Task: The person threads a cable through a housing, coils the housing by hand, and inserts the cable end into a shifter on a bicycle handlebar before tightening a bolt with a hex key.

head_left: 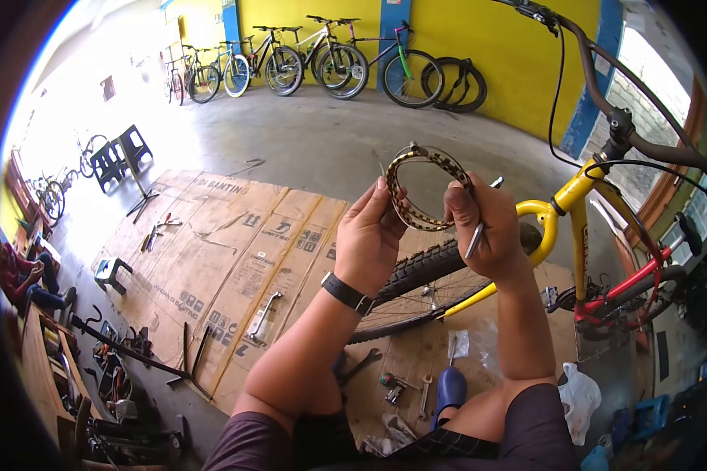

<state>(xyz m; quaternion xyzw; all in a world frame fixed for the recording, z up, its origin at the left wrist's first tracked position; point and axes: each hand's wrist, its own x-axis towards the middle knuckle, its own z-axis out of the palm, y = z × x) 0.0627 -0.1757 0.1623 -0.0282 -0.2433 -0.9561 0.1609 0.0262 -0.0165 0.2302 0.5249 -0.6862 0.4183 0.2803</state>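
Observation:
A ring-shaped coiled cable with a brown-and-gold checkered pattern is held up in front of me; a thin wire end sticks out near its top left. My left hand pinches the coil's left side between thumb and fingers, with a dark watch band on the wrist. On the other side, my right hand grips the coil's right edge, thumb on top. A slim silver rod also runs through the right fist; its kind is not clear. Behind the hands is the yellow bicycle, with its knobby front tire.
Flattened cardboard covers the floor, bearing a wrench, pliers and screwdrivers. Near my foot in a blue clog lie another wrench and a plastic bag. Bicycles line the yellow wall. A person sits far left.

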